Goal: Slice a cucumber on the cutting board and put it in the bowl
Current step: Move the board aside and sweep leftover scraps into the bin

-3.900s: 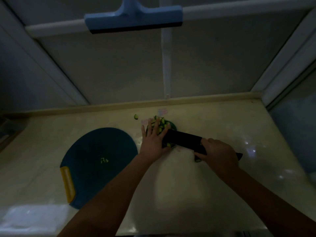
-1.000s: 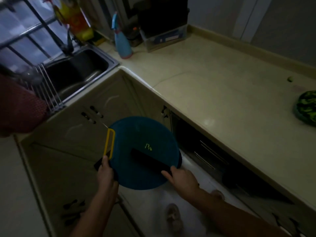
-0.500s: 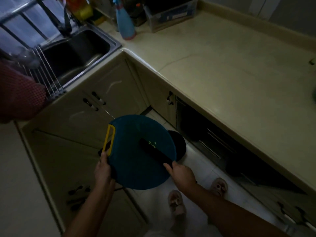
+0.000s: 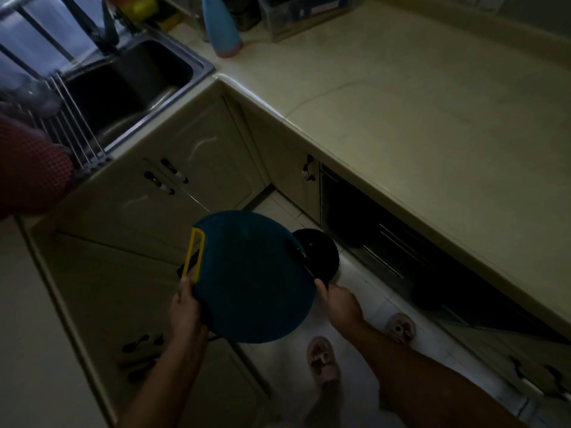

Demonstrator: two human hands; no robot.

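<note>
My left hand (image 4: pixel 185 307) grips the round dark-blue cutting board (image 4: pixel 247 279) near its yellow handle (image 4: pixel 194 256), holding it in the air over the floor. My right hand (image 4: pixel 336 301) holds the black knife (image 4: pixel 299 257), whose blade lies against the board's right edge. A few small green cucumber bits (image 4: pixel 301 251) sit under the blade at that edge. The board's right rim hangs over a round black bin (image 4: pixel 321 254) on the floor. The bowl is out of view.
A steel sink (image 4: pixel 123 84) with a drying rack lies at the upper left. A blue spray bottle (image 4: pixel 221 29) and a clear box (image 4: pixel 306 10) stand on the beige counter (image 4: pixel 432 118). Cabinets surround the floor; my slippered feet (image 4: pixel 321 359) stand below the board.
The knife slid across the board from its middle to the right edge, pushing the green bits along. Earlier, both hands were at the bowl on the counter.
</note>
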